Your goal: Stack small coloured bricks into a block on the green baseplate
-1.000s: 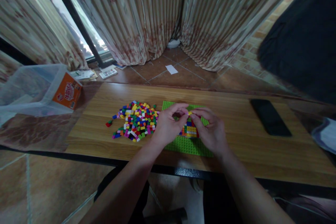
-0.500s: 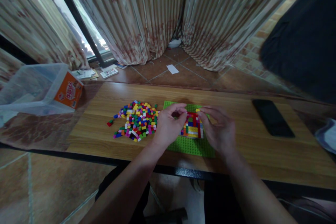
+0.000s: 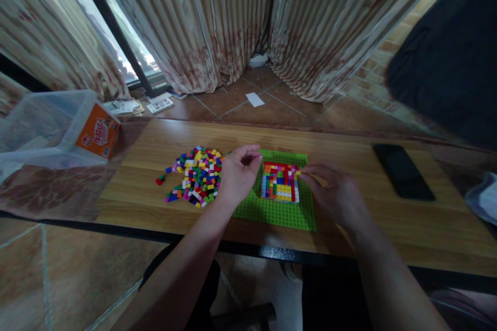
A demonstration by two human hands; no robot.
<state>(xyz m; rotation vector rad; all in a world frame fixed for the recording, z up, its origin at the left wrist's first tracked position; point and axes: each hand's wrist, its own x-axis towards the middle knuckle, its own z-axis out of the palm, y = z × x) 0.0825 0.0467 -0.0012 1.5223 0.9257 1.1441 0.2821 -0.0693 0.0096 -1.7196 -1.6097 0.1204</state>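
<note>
Left hand sits over the left edge of the green baseplate, fingers loosely curled with nothing seen in them, just beside the pile of loose bricks. Right hand lies low over the wooden table, its fingertips drawn together at the upper right corner of the brick panel on the baseplate; whether they pinch a brick I cannot tell. A black phone lies well off to the right, and a clear plastic box stands far left.
</note>
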